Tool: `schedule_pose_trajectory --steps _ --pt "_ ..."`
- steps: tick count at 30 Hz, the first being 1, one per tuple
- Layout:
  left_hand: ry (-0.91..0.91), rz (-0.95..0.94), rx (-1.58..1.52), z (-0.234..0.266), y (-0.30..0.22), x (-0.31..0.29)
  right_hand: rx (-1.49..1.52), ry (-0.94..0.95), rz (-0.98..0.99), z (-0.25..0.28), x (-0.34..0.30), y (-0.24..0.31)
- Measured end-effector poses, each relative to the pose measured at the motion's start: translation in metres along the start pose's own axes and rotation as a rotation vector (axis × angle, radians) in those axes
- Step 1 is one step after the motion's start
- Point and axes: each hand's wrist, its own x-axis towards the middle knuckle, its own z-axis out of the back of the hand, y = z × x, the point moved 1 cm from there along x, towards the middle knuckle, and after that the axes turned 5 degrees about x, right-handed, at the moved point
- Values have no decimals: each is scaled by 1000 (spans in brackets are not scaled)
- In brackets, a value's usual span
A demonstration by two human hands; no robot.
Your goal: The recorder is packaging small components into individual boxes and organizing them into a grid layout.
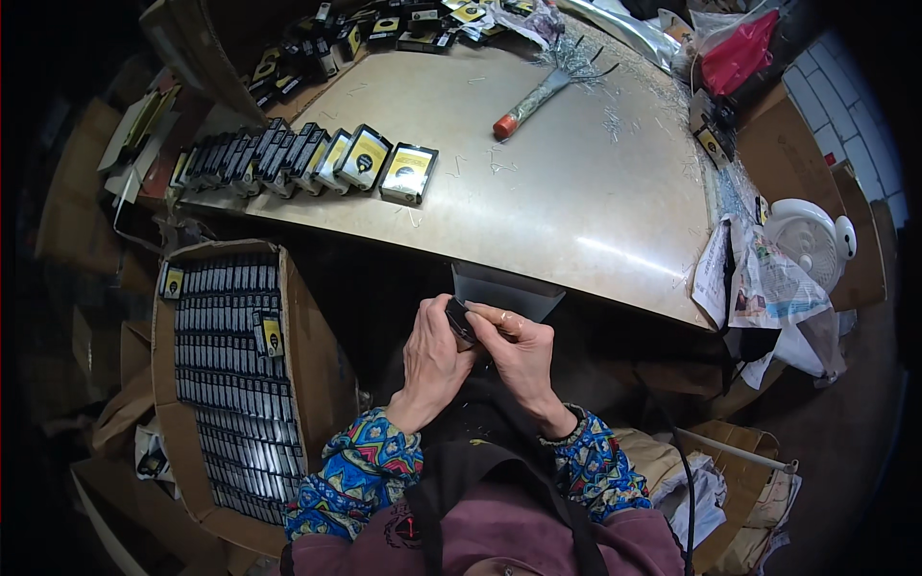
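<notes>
Above my lap, my left hand [430, 350] is closed around a small black box [458, 319], whose dark end shows between the fingers. My right hand [519, 348] is closed too, its thumb and fingertips pressed to the right edge of the same box. Most of the box is hidden by the fingers. On the table ahead, similar black, yellow and white boxes stand in a leaning row [254, 158], and a box [409, 175] lies at its right end. To my left, an open carton [165, 384] holds many such boxes in tight rows.
The table [538, 211] has a grey tray-like piece [504, 288] at its front edge. Loose boxes [384, 27] are heaped at the far left. A clear tool with a red end [507, 126] lies among thin clear bits. Plastic bags [778, 298] and a white fan [809, 245] are on the right.
</notes>
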Motion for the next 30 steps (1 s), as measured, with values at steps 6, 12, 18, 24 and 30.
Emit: schedule_pose_trajectory --steps 6,12,18,24,30 --pt "59 68 -7 -1 9 4 -284 -33 318 -8 -1 -4" --pt "83 189 -28 0 22 14 -393 149 542 -11 20 -7" --pt "-91 339 -448 53 42 70 -982 148 858 -46 172 16" --pt "-335 145 113 95 46 141 -941 535 364 -45 189 26" --pt "-288 -21 544 61 58 211 -956 375 469 -65 199 1"
